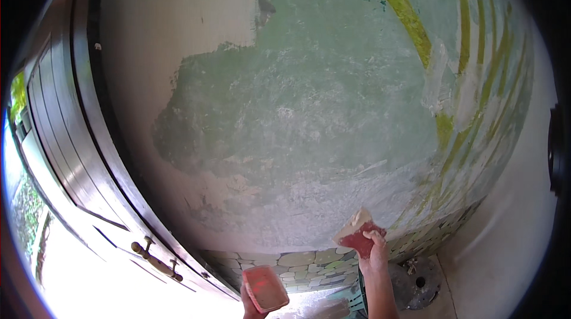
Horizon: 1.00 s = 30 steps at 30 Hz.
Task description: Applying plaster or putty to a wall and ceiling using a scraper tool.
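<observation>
A wall fills the middle, patchy pale green and whitish, with yellow-green painted streaks on its right side. My right hand grips a flat reddish spreader from below, its top edge coated in pale paste, in front of the lower wall. Lower left of it, my left hand holds a red, translucent rectangular tub with some pale material inside; most of that hand is behind the tub or out of frame.
A dark-framed door with a brass handle stands open to bright outdoors at the left. Pebble-pattern tiles border the wall's foot. Grey round discs and a green plastic item lie low at right. A pale side wall bounds the right.
</observation>
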Tool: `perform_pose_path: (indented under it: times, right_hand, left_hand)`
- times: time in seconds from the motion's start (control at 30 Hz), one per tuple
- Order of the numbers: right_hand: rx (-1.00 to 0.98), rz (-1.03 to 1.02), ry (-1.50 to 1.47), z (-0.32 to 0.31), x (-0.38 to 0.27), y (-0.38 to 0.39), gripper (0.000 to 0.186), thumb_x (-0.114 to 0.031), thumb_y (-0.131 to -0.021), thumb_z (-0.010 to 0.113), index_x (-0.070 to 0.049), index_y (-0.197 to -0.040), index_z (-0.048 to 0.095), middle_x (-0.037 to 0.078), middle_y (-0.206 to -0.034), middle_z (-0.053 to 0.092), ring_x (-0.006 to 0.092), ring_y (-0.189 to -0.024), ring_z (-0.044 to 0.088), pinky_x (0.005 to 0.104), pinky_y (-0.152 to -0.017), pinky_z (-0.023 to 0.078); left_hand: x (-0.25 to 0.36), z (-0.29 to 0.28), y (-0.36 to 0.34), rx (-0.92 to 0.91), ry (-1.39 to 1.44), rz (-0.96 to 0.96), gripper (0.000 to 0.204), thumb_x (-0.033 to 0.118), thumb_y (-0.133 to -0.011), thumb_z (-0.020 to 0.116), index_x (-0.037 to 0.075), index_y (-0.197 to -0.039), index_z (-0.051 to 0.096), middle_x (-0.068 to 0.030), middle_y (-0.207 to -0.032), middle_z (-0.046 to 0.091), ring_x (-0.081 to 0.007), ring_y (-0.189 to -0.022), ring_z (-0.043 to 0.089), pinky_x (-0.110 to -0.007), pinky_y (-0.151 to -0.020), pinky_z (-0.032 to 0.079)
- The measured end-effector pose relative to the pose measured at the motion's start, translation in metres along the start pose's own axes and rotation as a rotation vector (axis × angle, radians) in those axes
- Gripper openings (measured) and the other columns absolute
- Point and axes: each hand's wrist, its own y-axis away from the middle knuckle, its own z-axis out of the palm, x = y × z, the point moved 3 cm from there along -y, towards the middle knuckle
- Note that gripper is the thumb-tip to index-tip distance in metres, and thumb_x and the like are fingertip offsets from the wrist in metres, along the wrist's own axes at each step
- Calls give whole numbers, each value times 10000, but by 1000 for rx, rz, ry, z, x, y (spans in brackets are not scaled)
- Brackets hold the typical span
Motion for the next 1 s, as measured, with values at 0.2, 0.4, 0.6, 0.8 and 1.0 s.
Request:
perform_pose_path:
  times: [0.2, 0.4, 0.6, 0.8, 1.0]
  right_hand:
    - [-224, -356, 46, 144, -90, 29, 344, -113, -838, 635, -37, -1168, 576, 100, -1125, 635, 227, -1024, 654, 407, -875, 567]
    - [-387, -1028, 149, 302, -162, 52, 326, -111, -903, 659, -31, -1211, 589, 81, -1153, 629, 215, -1039, 639, 363, -890, 531]
    - [-34, -2420, 1009, 433, -147, 46, 604, -22, -795, 704, -131, -1372, 566, 49, -1352, 560, 246, -1252, 516, 421, -1036, 448]
    - [14, -2251, 1449, 462, -91, 1, 869, -2, -680, 777, -258, -1457, 484, 6, -1487, 461, 266, -1316, 476, 444, -1117, 384]
    - [-2, -2214, 1515, 465, -97, 30, 631, -49, -753, 735, -182, -1351, 582, 39, -1392, 561, 236, -1290, 513, 430, -1117, 387]
  left_hand:
    - [9, -24, 25, 118, -3, 187, 502, 450, -1024, 363, 91, -1327, 539, -106, -1164, 649, -296, -1026, 662, -515, -822, 578]
    - [22, -3, 12, -2, 30, -13, 506, 473, -1027, 384, 90, -1316, 544, -104, -1175, 646, -295, -1045, 657, -487, -878, 567]
    - [74, -19, -2, -35, -62, -118, 525, 489, -1024, 386, 109, -1359, 526, -114, -1269, 619, -307, -1128, 631, -508, -971, 523]
    - [118, -13, 1, -82, -48, -122, 526, 490, -1021, 401, 103, -1353, 531, -108, -1246, 627, -295, -1117, 634, -496, -957, 532]
    - [129, -33, 0, -68, -11, -124, 535, 499, -1015, 413, 104, -1357, 531, -114, -1252, 626, -303, -1123, 631, -506, -948, 533]
